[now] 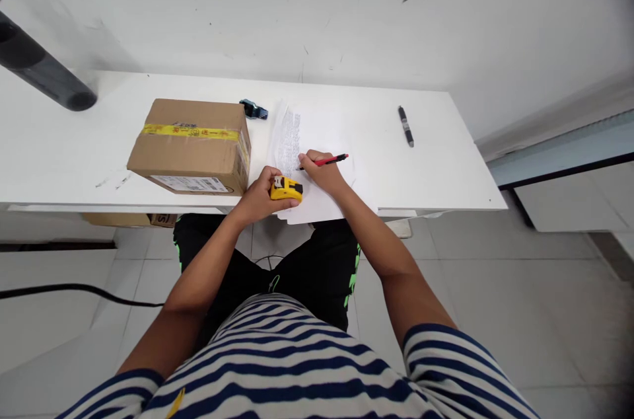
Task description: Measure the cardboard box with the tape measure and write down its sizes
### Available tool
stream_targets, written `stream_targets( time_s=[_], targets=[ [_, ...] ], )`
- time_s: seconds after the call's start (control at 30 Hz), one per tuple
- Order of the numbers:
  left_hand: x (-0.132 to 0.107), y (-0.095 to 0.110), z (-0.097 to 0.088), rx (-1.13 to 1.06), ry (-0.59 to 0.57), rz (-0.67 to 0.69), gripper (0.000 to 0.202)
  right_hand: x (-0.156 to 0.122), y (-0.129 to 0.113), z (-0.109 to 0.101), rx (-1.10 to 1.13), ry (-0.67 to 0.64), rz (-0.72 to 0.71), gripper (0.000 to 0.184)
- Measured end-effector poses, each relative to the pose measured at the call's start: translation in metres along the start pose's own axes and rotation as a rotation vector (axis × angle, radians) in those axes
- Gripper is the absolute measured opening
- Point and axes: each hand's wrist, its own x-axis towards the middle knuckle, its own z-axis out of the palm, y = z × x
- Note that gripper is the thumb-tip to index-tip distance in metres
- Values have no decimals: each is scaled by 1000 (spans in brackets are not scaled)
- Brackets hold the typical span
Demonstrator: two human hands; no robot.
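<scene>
Red pen (331, 160): gripped by right hand (321, 172), long axis crosswise, tip leftward over papers (321, 125); yellow tape measure (286, 189): clasped by left hand (258, 197), just left and bodyward of pen tip; cardboard box (191, 153): nearer left hand.

A single head-worn view looks forward and down over the striped shirt (287, 359) onto the white table (436, 168) close ahead.

Shirt (297, 366) at six o'clock: navy and off-white stripes, short sleeves (446, 353), yellow mark (177, 402) toward seven. Trousers (310, 280) black, bright-green side patches (352, 281), green drawstring (274, 283).
</scene>
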Motion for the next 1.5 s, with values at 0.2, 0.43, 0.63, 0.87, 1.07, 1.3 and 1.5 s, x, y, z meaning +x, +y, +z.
stream_targets(
  time_s=[0.2, 0.43, 0.63, 0.87, 1.07, 1.3, 1.5],
  targets=[
    [-1, -1, -1, 8, -13, -5, 68, 0, 2, 0, 9, 2, -10, 39],
    [-1, 4, -2, 46, -15, -9, 67, -1, 1, 0, 6, 41, 11, 38],
    [-2, 6, -3, 40, -27, -29, 67, -1, 0, 0, 17, 36, 11, 38],
    [-2, 3, -3, 15, -50, -26, 67, -2, 1, 0, 35, 113, 15, 39],
    [-3, 4, -3, -1, -53, -34, 67, -1, 2, 0, 31, 71, 16, 38],
    [-3, 5, -3, -9, -55, -40, 67, -1, 4, 1, 50, 106, 6, 39],
    [-3, 8, -3, -11, -54, -47, 68, -1, 5, 1, 58, 132, 5, 41]
  ],
)
